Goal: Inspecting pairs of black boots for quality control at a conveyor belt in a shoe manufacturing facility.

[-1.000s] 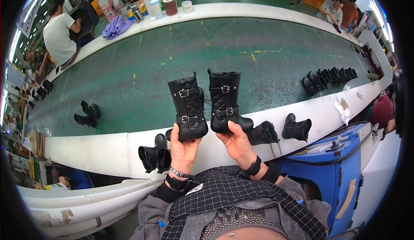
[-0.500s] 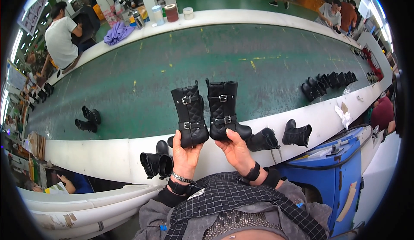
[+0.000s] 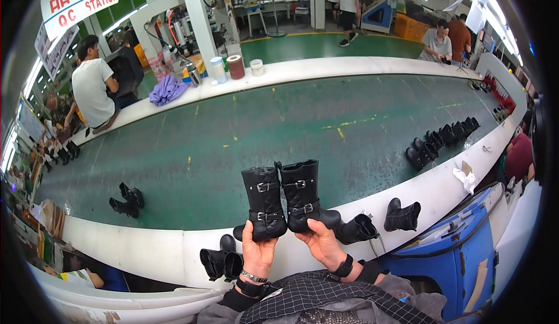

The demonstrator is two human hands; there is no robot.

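Note:
My left hand (image 3: 259, 253) grips a black boot (image 3: 263, 204) by its foot, thumb on the near side. A matching black boot (image 3: 302, 199) is held by my right hand (image 3: 323, 243), also low at the foot. Both are upright side by side, their shafts nearly touching at the top, with buckled straps and quilted panels facing me. Beside my left wrist a pair of black boots (image 3: 222, 260) lies on the white ledge (image 3: 140, 248). Right of my right hand, one black boot (image 3: 356, 229) lies on its side, and another black boot (image 3: 402, 214) rests farther right.
The green conveyor belt (image 3: 233, 143) carries a pair of boots (image 3: 127, 200) at left and a row of boots (image 3: 442, 142) at right. A blue cabinet (image 3: 442, 266) stands by my right side. Co-workers (image 3: 95, 85) sit across the belt. White paper (image 3: 464, 178) lies on the ledge.
The view has tilted up, so the scene sits lower and more of the far room shows. The two held boots have come closer together at their tops; my grip stays.

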